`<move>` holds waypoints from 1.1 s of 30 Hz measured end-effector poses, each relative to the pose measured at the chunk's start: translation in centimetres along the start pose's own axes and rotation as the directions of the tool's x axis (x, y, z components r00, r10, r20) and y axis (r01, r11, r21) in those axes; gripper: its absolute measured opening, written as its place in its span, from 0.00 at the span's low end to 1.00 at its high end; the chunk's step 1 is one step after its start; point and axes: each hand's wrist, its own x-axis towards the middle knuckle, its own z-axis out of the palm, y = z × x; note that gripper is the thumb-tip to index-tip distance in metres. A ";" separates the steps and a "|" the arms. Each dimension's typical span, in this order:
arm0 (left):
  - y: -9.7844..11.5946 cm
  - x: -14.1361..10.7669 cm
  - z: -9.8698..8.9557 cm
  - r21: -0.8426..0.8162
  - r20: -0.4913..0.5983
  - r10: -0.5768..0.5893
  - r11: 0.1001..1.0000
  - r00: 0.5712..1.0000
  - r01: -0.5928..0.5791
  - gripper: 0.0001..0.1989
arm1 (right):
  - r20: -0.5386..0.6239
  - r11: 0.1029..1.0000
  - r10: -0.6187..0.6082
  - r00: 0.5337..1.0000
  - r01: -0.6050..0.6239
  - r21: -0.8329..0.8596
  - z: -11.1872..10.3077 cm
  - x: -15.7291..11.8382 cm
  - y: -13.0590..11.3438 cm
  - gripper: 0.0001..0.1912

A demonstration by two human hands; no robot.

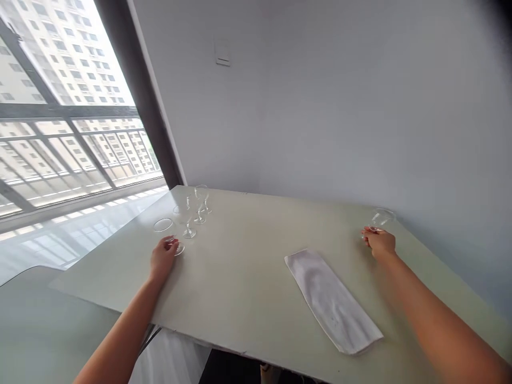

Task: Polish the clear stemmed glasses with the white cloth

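At the table's left side my left hand [163,256] is closed on the stem of a clear stemmed glass [164,226], whose round foot shows beside the fingers. Just behind it stand several more clear stemmed glasses [189,232] in a row toward the far left corner. Over at the far right, my right hand [380,242] grips another clear stemmed glass [383,216] low down, with its bowl above the fingers. A folded light grey cloth [332,304] lies flat between the hands, nearer to the right arm.
The pale table [232,277] meets a plain grey wall [320,106] at the back. A window [68,106] with railings is on the left. Below the left edge, a grey chair-like surface [40,320] shows. A wall switch [222,53] sits above.
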 end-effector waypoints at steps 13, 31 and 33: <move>6.0 -9.9 -0.2 -0.110 -0.348 0.241 0.949 0.906 -0.295 0.09 | 0.807 0.981 -0.183 0.562 0.044 0.191 5.3 -23.5 -11.3 0.25; 3.8 -10.4 -1.8 -0.359 -0.043 -0.029 0.933 0.999 0.012 0.20 | 0.888 0.894 -0.263 0.376 0.442 0.078 3.2 -27.4 -9.8 0.19; 2.4 -8.7 -3.3 -0.230 -0.084 -0.035 0.973 0.996 0.015 0.22 | 0.838 0.883 -0.238 0.490 0.468 -0.022 2.0 -24.6 -8.3 0.15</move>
